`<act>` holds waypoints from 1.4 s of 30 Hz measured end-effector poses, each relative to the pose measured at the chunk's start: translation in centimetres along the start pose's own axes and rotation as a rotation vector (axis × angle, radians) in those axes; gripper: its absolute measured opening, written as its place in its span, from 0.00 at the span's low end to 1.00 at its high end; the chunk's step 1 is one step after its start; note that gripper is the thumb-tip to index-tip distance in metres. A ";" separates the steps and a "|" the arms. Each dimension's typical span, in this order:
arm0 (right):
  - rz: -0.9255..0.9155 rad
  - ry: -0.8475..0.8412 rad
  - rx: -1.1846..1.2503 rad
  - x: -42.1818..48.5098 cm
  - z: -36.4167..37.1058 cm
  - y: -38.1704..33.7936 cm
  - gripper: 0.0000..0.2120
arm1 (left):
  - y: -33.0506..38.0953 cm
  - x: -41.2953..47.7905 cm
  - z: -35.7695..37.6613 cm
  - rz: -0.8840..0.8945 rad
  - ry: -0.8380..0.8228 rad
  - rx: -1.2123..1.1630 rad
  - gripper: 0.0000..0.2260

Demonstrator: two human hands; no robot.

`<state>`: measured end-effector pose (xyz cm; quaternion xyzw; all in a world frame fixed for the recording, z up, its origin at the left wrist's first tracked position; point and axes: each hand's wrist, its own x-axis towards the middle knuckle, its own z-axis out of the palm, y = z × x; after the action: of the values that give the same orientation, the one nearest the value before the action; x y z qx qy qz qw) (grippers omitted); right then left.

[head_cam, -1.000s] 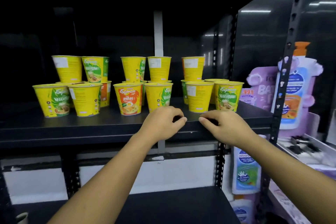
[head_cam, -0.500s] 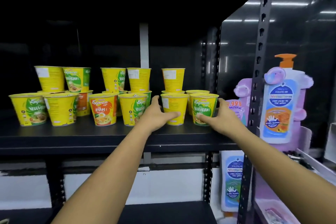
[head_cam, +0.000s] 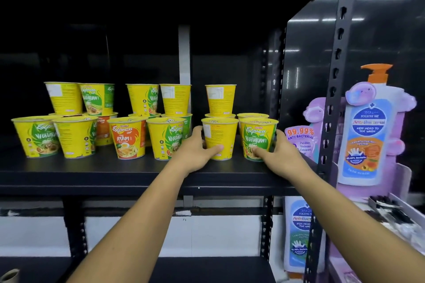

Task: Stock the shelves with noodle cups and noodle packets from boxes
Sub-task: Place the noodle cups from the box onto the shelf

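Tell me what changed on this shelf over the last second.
Both hands reached forward from the shelf edge: the left hand now grips the plain yellow cup, the right hand the front Vegetarian cup at the far right. Both cups stand where they were; the other cups are unmoved.

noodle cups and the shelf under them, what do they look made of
Noodle cups: probably paper or thin plastic with a printed wrap and a slight satin sheen. The signs are crisp graphics, rolled rims and flat sealed lids.
Shelf: looks like painted metal, matt black. It has a thin flat front edge, and slotted steel-style uprights stand beside it.
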<state>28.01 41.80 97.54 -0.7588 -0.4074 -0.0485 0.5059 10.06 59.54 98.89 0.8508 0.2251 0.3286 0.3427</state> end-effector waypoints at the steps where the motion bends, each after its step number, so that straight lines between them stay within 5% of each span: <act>1: 0.001 0.002 -0.021 0.0 0.0 0.1 0.27 | -0.1 0.0 0.0 -0.001 -0.005 0.003 0.32; 5: -0.007 0.044 -0.172 -0.4 0.3 0.5 0.24 | -0.2 -0.1 0.1 0.015 0.019 0.079 0.29; 9: -0.049 0.178 -0.348 -1.7 0.5 0.2 0.23 | 0.3 -1.5 0.5 0.078 0.228 0.209 0.36; 14: -0.111 0.259 -0.392 -2.8 0.6 0.0 0.20 | 0.2 -3.8 1.1 0.277 0.428 0.297 0.16; 18: -0.218 0.224 -0.546 -4.2 1.1 0.4 0.14 | -0.6 -5.0 1.4 0.363 0.367 0.534 0.12; 23: -0.340 0.241 -0.623 -5.6 2.0 1.0 0.23 | -1.9 -6.4 1.6 0.376 0.327 0.712 0.23; 31: -0.542 0.037 -0.532 -10.4 3.2 0.5 0.28 | -2.8 -8.9 0.9 0.535 0.215 0.621 0.18; 42: -0.547 -0.238 -0.245 -21.2 5.9 1.8 0.23 | -8.7 -21.6 1.8 0.407 0.096 0.407 0.20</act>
<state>13.18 34.20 83.06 -0.6767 -0.6438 -0.1425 0.3276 -4.84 51.41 82.77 0.9132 0.1273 0.3786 0.0810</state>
